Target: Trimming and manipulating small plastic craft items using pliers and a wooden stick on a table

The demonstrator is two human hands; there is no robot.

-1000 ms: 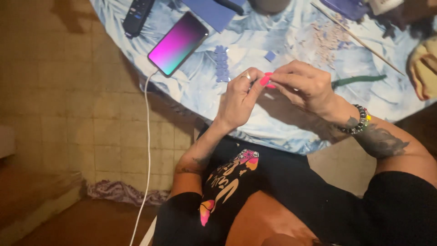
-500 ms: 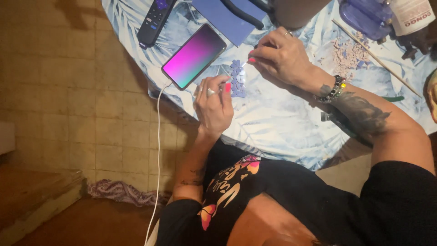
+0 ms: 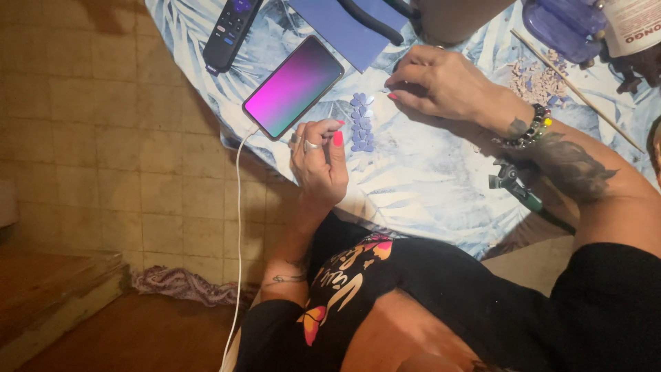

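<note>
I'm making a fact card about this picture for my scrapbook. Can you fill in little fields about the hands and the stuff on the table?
Left hand: loosely curled, beside the purple pieces
Right hand: fingertips down on the tablecloth
Purple pieces: small, laid in a short column
Phone: screen glowing pink and purple, white cable plugged in
Remote: black, near table edge
Tablecloth: pale blue leaf print
Pliers: green handles, under right forearm
</note>
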